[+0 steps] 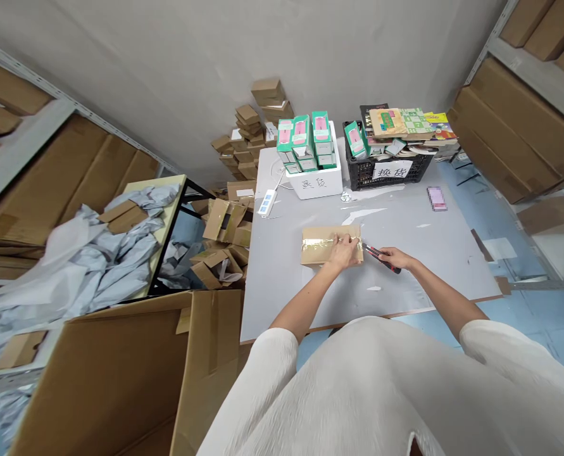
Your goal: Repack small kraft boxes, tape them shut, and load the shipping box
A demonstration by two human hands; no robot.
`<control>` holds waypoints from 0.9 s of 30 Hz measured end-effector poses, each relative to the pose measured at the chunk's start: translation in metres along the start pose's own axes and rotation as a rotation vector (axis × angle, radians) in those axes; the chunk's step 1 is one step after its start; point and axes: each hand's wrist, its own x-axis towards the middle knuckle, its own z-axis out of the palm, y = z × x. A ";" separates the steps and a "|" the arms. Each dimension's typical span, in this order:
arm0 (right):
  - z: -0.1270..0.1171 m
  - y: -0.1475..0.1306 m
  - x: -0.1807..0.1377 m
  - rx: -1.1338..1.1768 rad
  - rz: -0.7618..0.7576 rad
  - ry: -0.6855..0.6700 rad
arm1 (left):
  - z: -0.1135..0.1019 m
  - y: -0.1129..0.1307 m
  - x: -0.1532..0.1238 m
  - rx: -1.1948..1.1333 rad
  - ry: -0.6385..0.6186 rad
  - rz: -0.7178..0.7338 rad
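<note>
A flat brown cardboard parcel [319, 246] sealed with clear tape lies on the grey table [405, 228]. My left hand [344, 252] rests on its right half, fingers spread flat and pressing it down. My right hand [398, 258] is closed around a red and black utility knife [379, 256], whose tip points at the parcel's right edge.
At the table's back stand a white foam box [316, 179] holding green-and-pink product boxes, a black crate [388, 170] with books, a power strip [266, 202] and a pink phone [436, 197]. A big open carton [120, 373] stands at my left. Shelves of cartons flank both sides.
</note>
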 end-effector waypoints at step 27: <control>-0.002 -0.034 -0.015 -0.296 -0.190 0.217 | -0.007 -0.039 0.009 -0.077 0.121 0.023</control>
